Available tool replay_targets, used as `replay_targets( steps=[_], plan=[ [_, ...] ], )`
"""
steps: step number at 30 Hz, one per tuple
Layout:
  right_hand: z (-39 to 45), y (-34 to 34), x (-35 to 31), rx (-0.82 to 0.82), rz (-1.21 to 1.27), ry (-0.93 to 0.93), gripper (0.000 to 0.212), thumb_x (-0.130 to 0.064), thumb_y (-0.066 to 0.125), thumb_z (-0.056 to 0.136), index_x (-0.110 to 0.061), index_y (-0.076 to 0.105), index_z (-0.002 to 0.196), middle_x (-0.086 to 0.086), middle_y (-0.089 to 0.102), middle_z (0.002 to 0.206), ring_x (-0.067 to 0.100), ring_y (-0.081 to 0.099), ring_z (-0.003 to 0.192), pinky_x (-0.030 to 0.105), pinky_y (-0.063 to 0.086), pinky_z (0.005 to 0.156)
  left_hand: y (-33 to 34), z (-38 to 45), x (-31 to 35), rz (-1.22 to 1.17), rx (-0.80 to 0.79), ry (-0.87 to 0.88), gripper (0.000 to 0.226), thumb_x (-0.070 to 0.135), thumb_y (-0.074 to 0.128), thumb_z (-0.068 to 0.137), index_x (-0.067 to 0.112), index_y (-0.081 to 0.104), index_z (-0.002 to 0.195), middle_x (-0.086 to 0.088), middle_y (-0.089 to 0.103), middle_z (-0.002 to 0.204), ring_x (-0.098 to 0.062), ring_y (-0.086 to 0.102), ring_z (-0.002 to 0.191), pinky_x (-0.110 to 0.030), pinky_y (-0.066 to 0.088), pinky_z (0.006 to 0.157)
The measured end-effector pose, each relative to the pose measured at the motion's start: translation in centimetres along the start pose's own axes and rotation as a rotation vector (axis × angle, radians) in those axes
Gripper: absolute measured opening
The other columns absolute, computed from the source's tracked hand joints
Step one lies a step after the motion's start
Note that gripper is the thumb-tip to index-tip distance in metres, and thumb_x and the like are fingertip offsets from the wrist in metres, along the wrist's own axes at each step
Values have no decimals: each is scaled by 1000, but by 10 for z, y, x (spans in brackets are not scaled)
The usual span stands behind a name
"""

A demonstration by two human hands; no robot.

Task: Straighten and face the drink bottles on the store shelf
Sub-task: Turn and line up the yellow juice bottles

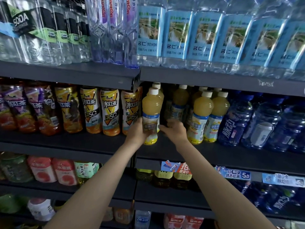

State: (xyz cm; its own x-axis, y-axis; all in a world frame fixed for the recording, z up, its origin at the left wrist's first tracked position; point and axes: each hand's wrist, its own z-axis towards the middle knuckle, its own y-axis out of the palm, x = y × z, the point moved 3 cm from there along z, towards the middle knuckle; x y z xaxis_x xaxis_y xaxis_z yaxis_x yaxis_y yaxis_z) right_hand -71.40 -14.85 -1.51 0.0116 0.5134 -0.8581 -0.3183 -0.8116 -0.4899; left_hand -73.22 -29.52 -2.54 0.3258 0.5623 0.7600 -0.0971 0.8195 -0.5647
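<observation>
Your left hand (pixel 137 133) grips a yellow juice bottle (pixel 151 113) by its lower label, fingers curled round its left side, at the front edge of the middle shelf (pixel 92 144) — the bottle stands roughly upright with its white cap on top, at the left end of the juice row. Your right hand (pixel 175 131) reaches in just beside it, fingers bent toward the bottle's right side and the dark gap behind; motion blur hides the fingertips, so you cannot tell whether it grasps anything. To the right, two more juice bottles (pixel 202 116) stand at the shelf front with their labels facing out, and others sit farther back. Left of your hands runs a line of iced tea bottles (pixel 109 111), right of the juice a group of blue drink bottles (pixel 234 119). On the shelf above stand clear water bottles with pale blue labels (pixel 176 33) — soda bottles (pixel 49 30) sit farther left. Price tags (pixel 237 174) hang on the shelf edge below your right forearm
</observation>
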Motion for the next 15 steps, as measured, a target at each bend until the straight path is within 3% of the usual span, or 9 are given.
replay_targets(
  steps=[5,12,15],
  plan=[
    [31,-18,16,161,-107,73,60,-21,68,85,7,41,130,23,51,129,37,47,120,40,41,98,4,13,-2,127,6,7,52,26,71,82,1,47,121,-14,59,122,-27,55,112,-22,36,78],
    [73,-8,21,192,-112,117,72,-27,71,83,1,34,138,21,49,134,36,47,123,39,42,100,11,22,0,89,52,24,51,25,71,82,1,49,121,-14,58,122,-27,53,114,-21,35,80],
    [77,-3,30,221,-106,143,63,-18,69,84,-3,37,137,19,50,134,36,48,123,40,43,99,15,23,-1,123,55,25,53,24,66,86,1,44,128,-13,54,127,-25,48,119,-18,31,81]
  ],
)
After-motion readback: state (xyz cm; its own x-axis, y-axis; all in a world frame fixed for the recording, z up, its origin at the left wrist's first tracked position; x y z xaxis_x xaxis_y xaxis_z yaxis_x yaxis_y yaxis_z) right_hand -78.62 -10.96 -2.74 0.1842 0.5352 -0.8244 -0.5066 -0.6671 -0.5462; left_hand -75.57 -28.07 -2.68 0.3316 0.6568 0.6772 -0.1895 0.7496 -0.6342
